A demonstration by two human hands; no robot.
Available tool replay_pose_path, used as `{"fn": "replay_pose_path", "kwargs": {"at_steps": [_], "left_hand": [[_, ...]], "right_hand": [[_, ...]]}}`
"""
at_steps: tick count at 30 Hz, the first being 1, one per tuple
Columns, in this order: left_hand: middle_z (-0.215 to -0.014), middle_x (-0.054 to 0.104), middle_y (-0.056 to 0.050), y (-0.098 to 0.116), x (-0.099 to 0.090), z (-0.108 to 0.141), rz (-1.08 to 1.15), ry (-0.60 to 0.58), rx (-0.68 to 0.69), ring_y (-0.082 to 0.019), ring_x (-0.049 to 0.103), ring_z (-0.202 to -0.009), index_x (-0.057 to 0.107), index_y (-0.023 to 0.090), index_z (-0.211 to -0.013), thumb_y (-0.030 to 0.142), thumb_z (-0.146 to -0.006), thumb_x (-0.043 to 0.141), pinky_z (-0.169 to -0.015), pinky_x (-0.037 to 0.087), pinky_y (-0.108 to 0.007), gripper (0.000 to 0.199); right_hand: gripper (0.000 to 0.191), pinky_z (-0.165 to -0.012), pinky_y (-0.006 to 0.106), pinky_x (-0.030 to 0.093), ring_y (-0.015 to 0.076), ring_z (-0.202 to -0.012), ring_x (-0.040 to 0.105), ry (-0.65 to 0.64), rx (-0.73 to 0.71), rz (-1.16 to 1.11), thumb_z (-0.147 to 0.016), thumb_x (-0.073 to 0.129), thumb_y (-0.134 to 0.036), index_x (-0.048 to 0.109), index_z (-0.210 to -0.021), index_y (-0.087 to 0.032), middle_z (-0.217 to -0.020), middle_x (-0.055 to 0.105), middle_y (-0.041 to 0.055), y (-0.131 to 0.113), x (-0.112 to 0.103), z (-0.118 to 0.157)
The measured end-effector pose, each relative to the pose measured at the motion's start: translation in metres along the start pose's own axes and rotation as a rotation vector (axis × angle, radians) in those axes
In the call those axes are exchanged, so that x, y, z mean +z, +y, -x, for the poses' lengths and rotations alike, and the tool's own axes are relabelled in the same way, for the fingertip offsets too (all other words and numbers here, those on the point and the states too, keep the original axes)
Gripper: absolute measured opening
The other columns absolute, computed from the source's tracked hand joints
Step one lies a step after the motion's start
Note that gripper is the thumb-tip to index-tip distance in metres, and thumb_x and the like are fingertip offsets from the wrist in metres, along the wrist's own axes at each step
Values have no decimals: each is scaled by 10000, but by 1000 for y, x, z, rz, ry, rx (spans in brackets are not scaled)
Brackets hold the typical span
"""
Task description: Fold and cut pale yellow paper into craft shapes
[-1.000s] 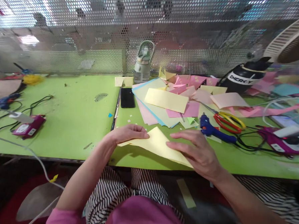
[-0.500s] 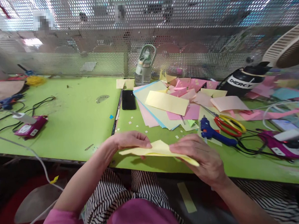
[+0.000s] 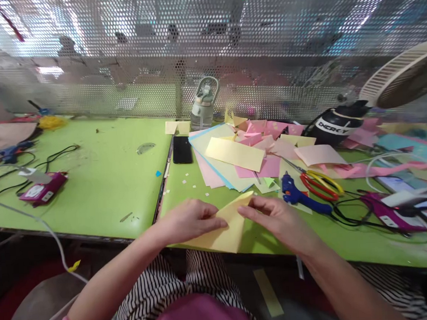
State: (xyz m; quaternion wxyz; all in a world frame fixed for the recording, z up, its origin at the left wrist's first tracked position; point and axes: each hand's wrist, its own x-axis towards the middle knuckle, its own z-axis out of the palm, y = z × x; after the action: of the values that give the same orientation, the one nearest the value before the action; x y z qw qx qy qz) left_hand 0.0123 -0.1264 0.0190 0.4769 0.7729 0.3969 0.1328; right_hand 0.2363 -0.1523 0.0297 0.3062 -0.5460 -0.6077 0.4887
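green table [image 3: 107, 184] before a perforated screen [image 3: 124, 93]; both hands [image 3: 188, 222] [image 3: 279, 219] pinch yellow paper [image 3: 224, 235].

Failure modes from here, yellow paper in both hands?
Left hand and right hand grip the yellow paper at different spots; uneven pull could crease or skew it.
The paper is by the green table's front edge; if released, it might slip off.
The blue glue gun lies close to the right hand; a sideways swing could knock it.
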Motion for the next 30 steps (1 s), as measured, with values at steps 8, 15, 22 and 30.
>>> {"fn": "replay_pose_path", "kwargs": {"at_steps": [8,15,22,30], "left_hand": [[-552,440,46,-2,10,-5,-93,54,25,-94,344,-515,474,192,-596,471,-903,514,-512,206,-280,416],[-551,425,53,-7,13,-6,-45,37,41,-92,337,-520,478,189,-601,489,-905,537,-504,210,-272,430],[-555,396,59,-11,15,-8,40,11,22,-85,328,-527,468,184,-594,511,-886,552,-499,224,-258,447],[-570,332,64,-15,21,-13,110,103,-17,-84,311,-538,414,187,-593,544,-869,526,-496,202,-249,464]], "right_hand": [[394,-615,253,444,170,-719,596,276,-75,102,-747,693,-596,725,-817,-210,-757,678,9,2,2,0],[324,-702,264,453,167,-755,615,282,-87,6,-791,671,-549,754,-786,-236,-808,721,0,6,4,0],[336,-641,264,449,151,-682,578,277,-56,-156,-785,668,-549,734,-786,-219,-751,679,-2,13,6,-4],[364,-632,254,450,159,-698,563,130,-49,102,-824,616,-558,639,-735,-205,-699,622,-11,17,10,0]]}}
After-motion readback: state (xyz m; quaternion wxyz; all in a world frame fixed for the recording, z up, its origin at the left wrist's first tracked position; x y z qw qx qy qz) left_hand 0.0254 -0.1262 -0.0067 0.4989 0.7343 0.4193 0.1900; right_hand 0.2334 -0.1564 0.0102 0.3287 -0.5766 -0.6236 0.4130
